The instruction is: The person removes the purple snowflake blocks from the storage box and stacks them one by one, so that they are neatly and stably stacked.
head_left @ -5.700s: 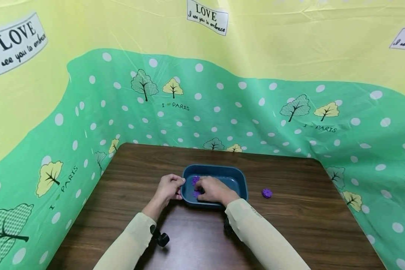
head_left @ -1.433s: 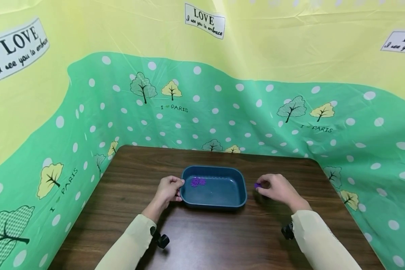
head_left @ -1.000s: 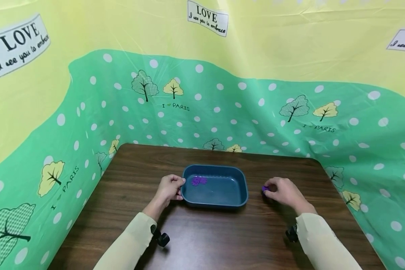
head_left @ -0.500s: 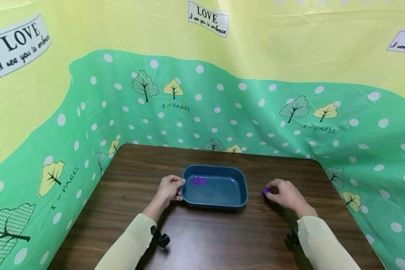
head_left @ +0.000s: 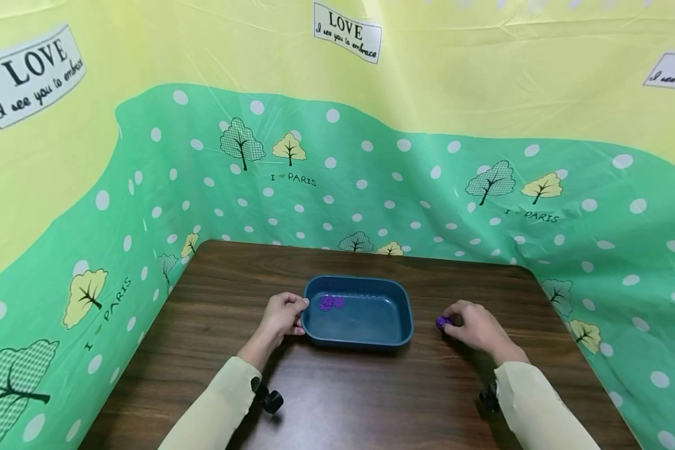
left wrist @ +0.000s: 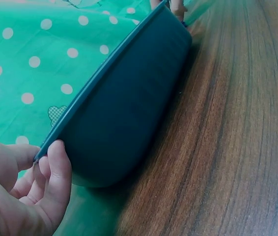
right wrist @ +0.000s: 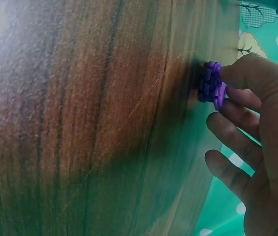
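In the head view, a dark blue rectangular tray (head_left: 365,322) sits on the table. My left hand (head_left: 281,314) pinches its left rim between thumb and fingers; the left wrist view shows the fingers (left wrist: 58,162) against the outer wall. A few purple notched snowflake discs (head_left: 332,302) lie flat at the tray's left end. To the right of the tray, my right hand (head_left: 475,322) pinches a small stack of purple snowflake discs (right wrist: 212,86) at the tabletop, thumb and index finger on its top disc. The remaining fingers of that hand are spread apart. The stack's far side is partly hidden.
The brown wood-grain table (head_left: 365,400) extends around the tray. A green and yellow printed cloth (head_left: 337,187) hangs behind and along both sides. A black wrist device (head_left: 271,400) juts out beside the left sleeve.
My right hand has gone from inside the tray to the stack on the right, carrying a purple disc, then pressed slightly down. The left hand stays on the rim.
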The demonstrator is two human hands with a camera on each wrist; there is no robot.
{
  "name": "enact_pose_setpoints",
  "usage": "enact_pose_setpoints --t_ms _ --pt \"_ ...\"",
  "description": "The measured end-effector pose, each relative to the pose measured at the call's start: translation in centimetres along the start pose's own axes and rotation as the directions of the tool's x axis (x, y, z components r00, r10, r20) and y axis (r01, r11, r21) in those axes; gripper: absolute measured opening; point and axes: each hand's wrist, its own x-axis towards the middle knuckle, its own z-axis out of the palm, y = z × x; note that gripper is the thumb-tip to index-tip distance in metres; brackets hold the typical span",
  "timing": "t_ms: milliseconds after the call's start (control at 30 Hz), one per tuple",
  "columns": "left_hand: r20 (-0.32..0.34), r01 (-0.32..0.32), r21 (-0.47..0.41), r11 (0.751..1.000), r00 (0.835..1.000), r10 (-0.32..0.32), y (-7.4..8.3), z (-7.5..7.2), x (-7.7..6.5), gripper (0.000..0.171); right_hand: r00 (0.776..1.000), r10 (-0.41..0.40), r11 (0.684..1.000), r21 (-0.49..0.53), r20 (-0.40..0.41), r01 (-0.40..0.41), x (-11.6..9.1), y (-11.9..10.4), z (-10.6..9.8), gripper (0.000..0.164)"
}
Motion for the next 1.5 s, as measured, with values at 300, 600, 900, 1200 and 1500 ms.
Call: enact_pose_setpoints --t_ms 300,600,900,1200,1500 --pt "0.019 0.002 -0.02 1.0 1.0 -0.001 0.2 -0.2 -0.1 0.031 0.999 -0.043 0.999 -0.013 -0.019 0.043 0.4 -0.1 -0.3 0.024" --pt "0.025 0.001 -0.011 1.0 1.0 -0.001 0.4 -0.2 -0.1 0.031 0.996 -0.086 0.996 -0.025 -0.032 0.085 1.9 -1.8 -1.4 0.023" --pt "0.019 -0.013 0.008 1.0 1.0 0.013 0.2 0.0 -0.1 0.03 0.981 -0.185 0.983 -0.024 -0.066 0.184 3.3 -4.3 -2.4 0.022" --pt "0.021 0.002 0.013 1.0 1.0 -0.003 0.6 -0.2 -0.1 0.03 0.959 -0.261 0.965 0.001 -0.112 0.262 4.8 -7.3 -2.4 0.021" --pt "0.024 0.017 0.023 1.0 1.0 -0.017 0.7 -0.2 0.0 0.03 0.952 -0.286 0.957 0.019 -0.11 0.289 6.4 -10.4 -1.1 0.023"
